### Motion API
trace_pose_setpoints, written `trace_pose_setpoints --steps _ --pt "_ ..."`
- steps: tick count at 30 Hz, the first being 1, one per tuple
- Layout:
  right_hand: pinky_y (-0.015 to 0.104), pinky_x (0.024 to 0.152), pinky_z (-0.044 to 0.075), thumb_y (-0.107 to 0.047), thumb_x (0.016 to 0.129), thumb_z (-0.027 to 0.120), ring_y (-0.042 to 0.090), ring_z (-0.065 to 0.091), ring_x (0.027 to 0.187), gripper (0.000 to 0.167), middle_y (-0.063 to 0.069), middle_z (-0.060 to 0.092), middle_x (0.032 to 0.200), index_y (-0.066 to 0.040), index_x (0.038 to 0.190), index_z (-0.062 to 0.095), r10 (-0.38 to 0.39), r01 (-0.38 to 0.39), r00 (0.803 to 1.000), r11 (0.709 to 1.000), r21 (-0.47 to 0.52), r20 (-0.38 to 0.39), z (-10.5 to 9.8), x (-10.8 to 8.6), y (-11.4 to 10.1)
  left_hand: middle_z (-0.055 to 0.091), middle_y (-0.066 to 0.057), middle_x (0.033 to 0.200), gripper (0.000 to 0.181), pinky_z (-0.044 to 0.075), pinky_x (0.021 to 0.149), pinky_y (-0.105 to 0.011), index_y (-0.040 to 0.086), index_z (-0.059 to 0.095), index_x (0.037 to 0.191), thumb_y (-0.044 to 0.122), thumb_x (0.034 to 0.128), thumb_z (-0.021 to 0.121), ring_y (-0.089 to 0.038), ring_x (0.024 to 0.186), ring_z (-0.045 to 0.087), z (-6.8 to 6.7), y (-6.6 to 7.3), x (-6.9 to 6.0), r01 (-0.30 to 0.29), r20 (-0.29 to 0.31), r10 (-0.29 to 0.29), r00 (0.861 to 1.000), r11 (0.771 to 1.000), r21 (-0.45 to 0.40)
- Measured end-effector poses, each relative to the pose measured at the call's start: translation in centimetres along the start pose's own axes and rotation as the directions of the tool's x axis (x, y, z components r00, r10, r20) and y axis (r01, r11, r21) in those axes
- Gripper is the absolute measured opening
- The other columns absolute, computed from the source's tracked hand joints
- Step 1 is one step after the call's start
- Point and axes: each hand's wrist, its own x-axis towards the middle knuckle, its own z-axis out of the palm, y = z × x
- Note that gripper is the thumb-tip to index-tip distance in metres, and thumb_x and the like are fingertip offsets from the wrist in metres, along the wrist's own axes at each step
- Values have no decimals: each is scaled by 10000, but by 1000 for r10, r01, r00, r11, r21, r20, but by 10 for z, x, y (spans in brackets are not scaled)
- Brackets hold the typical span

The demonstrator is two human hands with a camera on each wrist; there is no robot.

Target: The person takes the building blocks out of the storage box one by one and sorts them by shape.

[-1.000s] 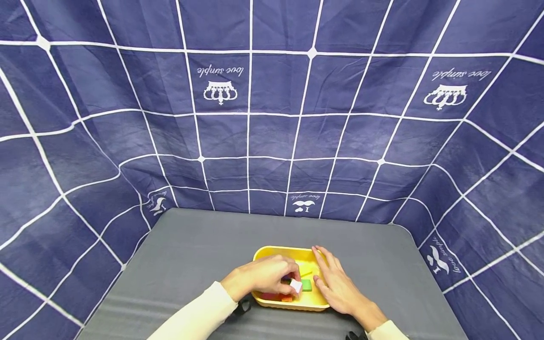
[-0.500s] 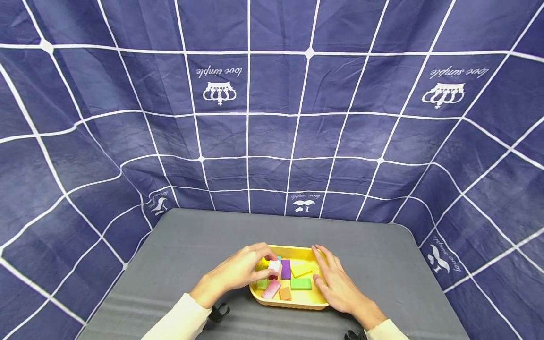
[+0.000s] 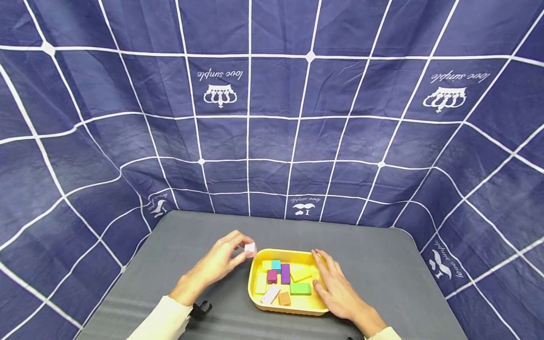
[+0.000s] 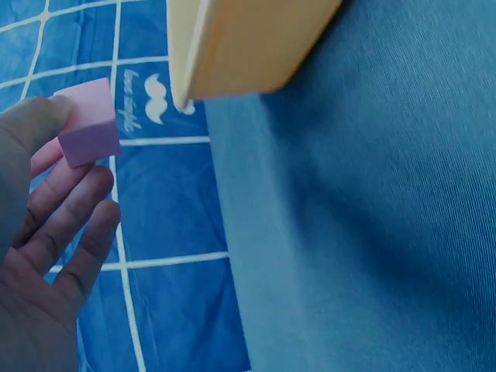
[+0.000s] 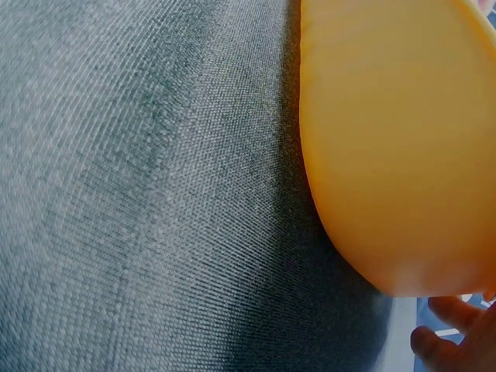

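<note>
- Your left hand [image 3: 216,262] pinches the pink block [image 3: 250,249] between thumb and fingertips; the left wrist view shows the other fingers spread loosely below.
- Block's position: outside the yellow tray [image 3: 293,310], just beside its far left corner. Left wrist view shows a gap between block and tray.
- Your right hand [image 3: 337,290] grips nothing; fingers extended, lying over the tray's right end.
- In the tray, far left: yellow block [image 3: 266,266] right next to cyan block [image 3: 276,265], magenta block [image 3: 272,276] just nearer you.
- Mid-tray: purple block [image 3: 285,274], long side pointing away from you; yellow piece [image 3: 301,274] to its right, green block [image 3: 300,289] nearer you.
- Near side: pale pink block [image 3: 270,294] lying slanted, orange block [image 3: 284,298] on its right.
- Tray sits on the grey table [image 3: 204,224]; blue gridded cloth [image 3: 272,137] behind.
</note>
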Motion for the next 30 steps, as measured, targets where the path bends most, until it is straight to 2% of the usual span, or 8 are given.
trace_pose_setpoints --steps 6,10,16,24,30 --pt "640 1132 611 -144 1030 740 421 598 1512 819 158 493 1779 -64 1786 435 -11 11 1000 1000 -1 7 2 2 -2 773 16 1115 265 700 934 -422 128 820 1211 148 981 950 -172 1035 775 -1 -23 -8 39 -46 -39 998 999 4" --pt "652 1151 603 -155 1040 733 426 576 1542 828 157 475 1795 -69 1799 414 1 -1 999 1000 12 38 4 3 -2 779 2 1096 244 702 909 -404 108 828 1190 107 976 946 -192 1008 788 3 -36 -17 47 -48 -47 998 999 0" --pt "649 1188 581 -149 1030 735 432 573 1551 851 177 481 1790 -68 1807 398 -11 11 999 1000 2 33 4 1 -1 778 19 1090 232 689 882 -371 112 839 1198 86 986 928 -154 976 779 12 -52 -28 60 4 -60 998 998 4" --pt "640 1149 599 -134 1015 754 421 599 1510 838 177 503 1777 -60 1787 436 -6 6 1000 1000 -12 -1 1 -3 1 784 -33 1131 212 669 895 -349 73 837 1225 62 1020 886 -183 987 771 22 -66 -31 73 111 -73 991 997 2" --pt "636 1171 591 -139 1013 752 416 591 1529 854 166 496 1782 -65 1796 419 -8 8 1000 1000 -18 -11 2 -1 1 781 -33 1100 242 686 893 -375 64 840 1220 119 998 918 -200 978 783 19 -74 -32 83 105 -83 991 997 11"
